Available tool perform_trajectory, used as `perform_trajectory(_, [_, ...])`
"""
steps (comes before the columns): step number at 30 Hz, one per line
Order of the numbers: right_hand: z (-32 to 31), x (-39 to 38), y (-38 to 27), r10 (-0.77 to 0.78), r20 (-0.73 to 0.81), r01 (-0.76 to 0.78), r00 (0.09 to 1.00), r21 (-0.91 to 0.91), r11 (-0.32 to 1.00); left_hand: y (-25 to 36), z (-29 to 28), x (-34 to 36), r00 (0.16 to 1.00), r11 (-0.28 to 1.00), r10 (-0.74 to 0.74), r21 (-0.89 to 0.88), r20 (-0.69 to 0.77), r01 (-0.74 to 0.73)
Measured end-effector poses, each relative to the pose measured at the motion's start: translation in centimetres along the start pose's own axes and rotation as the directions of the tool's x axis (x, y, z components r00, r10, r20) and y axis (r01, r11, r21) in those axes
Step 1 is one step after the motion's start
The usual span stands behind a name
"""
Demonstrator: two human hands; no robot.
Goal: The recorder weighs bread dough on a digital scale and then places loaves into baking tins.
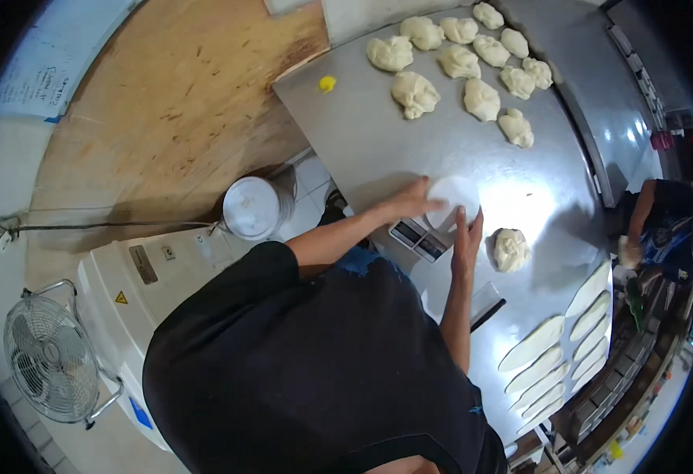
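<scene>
At mid-frame, a white plate (452, 192) sits between the hands, by the scale (418, 239): the right hand (465, 235) grips its rim; the left hand (411, 200) is blurred, its hold uncertain. Even support from both sides would likely keep the plate level.

A round white dish (451, 192) sits just beyond the dark panel of a digital scale (419, 239), which lies near the steel worktable's (354, 126) edge; whether dish and scale touch, I can't tell.
</scene>
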State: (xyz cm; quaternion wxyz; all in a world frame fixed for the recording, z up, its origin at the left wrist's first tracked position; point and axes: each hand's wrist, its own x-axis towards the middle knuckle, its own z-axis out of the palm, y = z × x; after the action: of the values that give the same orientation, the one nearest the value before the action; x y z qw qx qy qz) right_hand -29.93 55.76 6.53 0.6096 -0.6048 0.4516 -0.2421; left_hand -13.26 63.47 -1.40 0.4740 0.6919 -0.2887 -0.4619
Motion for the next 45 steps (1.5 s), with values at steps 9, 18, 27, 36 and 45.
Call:
perform_trajectory(9, [-8.7,-3.3,2.1,-0.140,-0.800,-0.545,0.584,-0.514,0.662,0.3,-25.9,-12.5,0.931,0.855,-0.330,-0.467,-0.158,0.224])
perform_trajectory(18, [-17.2,-10.1,8.8,0.322,-0.412,-0.489,0.852,-0.408,0.771,-12.5,-25.6,-17.7,0.530,0.838,-0.538,-0.485,-0.655,0.251])
perform_trajectory(27, [-11.3,-7.7,3.1,0.322,0.045,-0.212,0.946,-0.667,0.715,-25.1,-13.6,-27.5,0.087,0.626,-0.761,-0.762,-0.643,-0.162])
perform_trajectory(36, [10.3,-10.2,-1.3,0.408,0.428,0.067,0.806,-0.752,0.656,-53.3,-25.2,-27.9,-0.100,0.787,-0.570,-0.577,-0.816,0.220])
perform_trajectory(45, [32.5,-7.8,27.5,0.423,0.620,0.325,0.661,-0.745,0.583,-59.3,-35.1,-22.2,0.266,0.819,-0.544,-0.433,-0.796,0.378])
